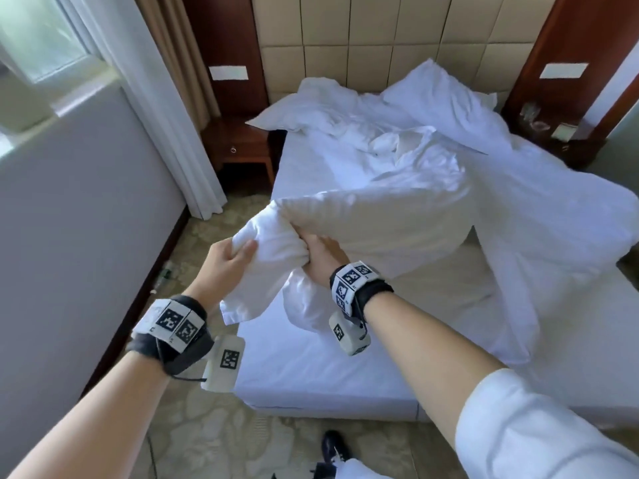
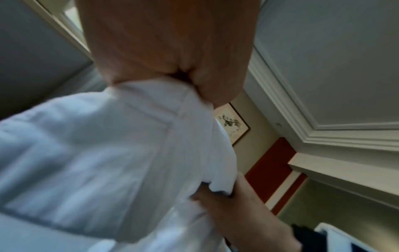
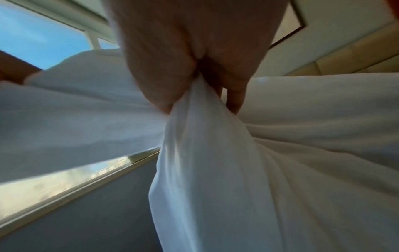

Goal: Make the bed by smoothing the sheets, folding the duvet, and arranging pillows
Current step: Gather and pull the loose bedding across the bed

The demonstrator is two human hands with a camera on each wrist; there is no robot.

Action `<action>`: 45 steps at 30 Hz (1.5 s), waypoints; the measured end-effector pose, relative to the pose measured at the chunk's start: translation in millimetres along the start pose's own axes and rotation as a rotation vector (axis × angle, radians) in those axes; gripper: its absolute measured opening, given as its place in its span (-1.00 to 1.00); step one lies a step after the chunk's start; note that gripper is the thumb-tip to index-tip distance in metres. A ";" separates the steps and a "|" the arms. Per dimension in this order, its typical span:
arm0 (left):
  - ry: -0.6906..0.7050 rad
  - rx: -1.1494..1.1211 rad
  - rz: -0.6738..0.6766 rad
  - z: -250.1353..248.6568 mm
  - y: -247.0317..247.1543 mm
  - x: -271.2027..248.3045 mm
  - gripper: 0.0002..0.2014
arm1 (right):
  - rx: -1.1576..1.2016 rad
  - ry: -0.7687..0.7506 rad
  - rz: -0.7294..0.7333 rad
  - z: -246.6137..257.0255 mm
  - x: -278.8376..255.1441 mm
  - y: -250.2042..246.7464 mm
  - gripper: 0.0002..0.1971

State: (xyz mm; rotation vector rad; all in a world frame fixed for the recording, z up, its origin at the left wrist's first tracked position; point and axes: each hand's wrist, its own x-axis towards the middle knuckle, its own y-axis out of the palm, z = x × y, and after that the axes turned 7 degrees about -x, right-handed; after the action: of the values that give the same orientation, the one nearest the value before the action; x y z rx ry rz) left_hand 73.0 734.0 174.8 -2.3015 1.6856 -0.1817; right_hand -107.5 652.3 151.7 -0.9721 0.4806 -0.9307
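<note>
A cream pillow (image 1: 373,229) is lifted above the bed's near left part, with a white pillowcase (image 1: 266,261) bunched over its left end. My left hand (image 1: 230,255) grips the loose pillowcase cloth (image 2: 108,145) at the left. My right hand (image 1: 320,252) clutches the gathered pillowcase (image 3: 205,145) and the pillow's end. A crumpled white duvet (image 1: 518,209) lies across the bed's right side. Two more white pillows (image 1: 311,105) (image 1: 442,95) lean at the headboard. The white sheet (image 1: 311,357) covers the mattress.
A wooden nightstand (image 1: 242,143) stands left of the bed, another with small items (image 1: 560,133) at the right. White curtains (image 1: 152,98) and a grey wall (image 1: 69,236) bound the narrow floor strip on the left. A dark shoe (image 1: 333,447) shows below.
</note>
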 end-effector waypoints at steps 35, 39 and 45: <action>-0.358 0.292 0.146 164.2 -294.0 -121.2 -0.58 | -0.498 -0.254 0.706 273.5 -11.1 171.3 -0.86; -0.340 0.312 0.213 150.8 -267.0 -106.3 -0.57 | -0.457 -0.180 0.659 241.3 -28.4 153.0 -0.79; -0.181 0.314 0.208 123.1 -217.1 -85.8 -0.57 | -0.391 -0.022 0.608 196.2 -47.5 126.3 -0.84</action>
State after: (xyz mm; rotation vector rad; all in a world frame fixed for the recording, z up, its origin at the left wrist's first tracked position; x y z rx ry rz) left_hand 277.1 894.5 127.9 -1.8474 1.6570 -0.1749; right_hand 63.4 817.6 139.8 -1.0934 0.9004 -0.2787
